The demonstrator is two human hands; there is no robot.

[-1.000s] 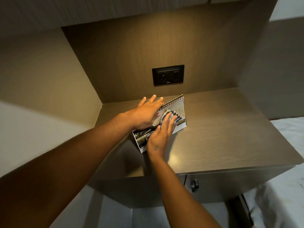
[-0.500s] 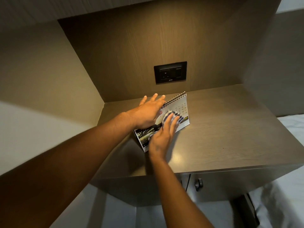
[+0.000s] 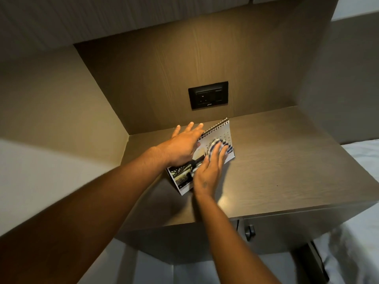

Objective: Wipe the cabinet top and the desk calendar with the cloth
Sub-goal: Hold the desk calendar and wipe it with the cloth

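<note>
A spiral-bound desk calendar (image 3: 222,132) stands tilted on the brown cabinet top (image 3: 276,167), near its back left. My left hand (image 3: 184,145) lies flat over the calendar's left upper edge, fingers spread, steadying it. My right hand (image 3: 209,173) presses a blue-and-white checked cloth (image 3: 217,143) against the calendar's front page. Most of the cloth is hidden under my fingers. The calendar's photo strip shows below my left hand.
A black wall socket (image 3: 208,94) sits in the wooden back panel above the calendar. Side walls close in the niche at left and right. A cabinet door knob (image 3: 250,231) shows below the front edge. White bedding (image 3: 361,201) lies at the right.
My right hand with the cloth has slid a little up and to the right over the calendar page. The left hand stays on the calendar's top. The camera has shifted slightly.
</note>
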